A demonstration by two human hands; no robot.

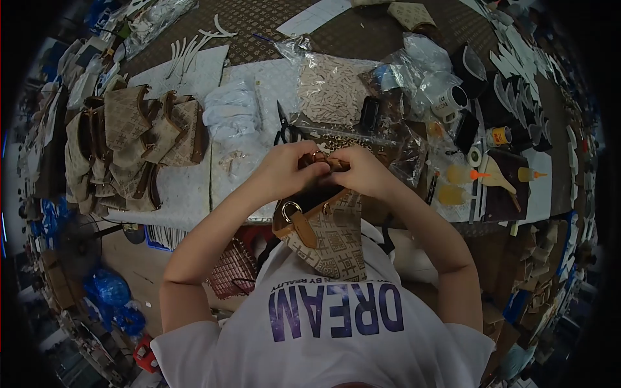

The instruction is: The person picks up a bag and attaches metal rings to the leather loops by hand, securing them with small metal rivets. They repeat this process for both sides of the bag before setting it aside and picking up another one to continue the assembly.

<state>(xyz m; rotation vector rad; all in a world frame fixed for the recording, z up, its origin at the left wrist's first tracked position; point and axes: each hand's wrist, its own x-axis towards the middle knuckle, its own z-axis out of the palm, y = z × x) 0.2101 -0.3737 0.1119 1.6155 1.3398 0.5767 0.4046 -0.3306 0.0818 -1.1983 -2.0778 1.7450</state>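
A patterned beige handbag with tan leather trim rests against my body at the table's front edge, its opening toward the table. A gold ring hangs on a leather tab at its near left side. Above the opening, my left hand is closed, thumb and fingers pinching a small tan leather piece with a bit of gold metal. My right hand pinches that same piece from the other side. The fingers cover most of it, so its join to the bag is hidden. Black-handled scissors lie just beyond my left hand.
Several similar patterned bags are heaped at left, beside a white plastic-wrapped bundle. A clear bag of small pale pieces lies ahead. Orange-tipped glue bottles, a tape roll and a white cup stand at right.
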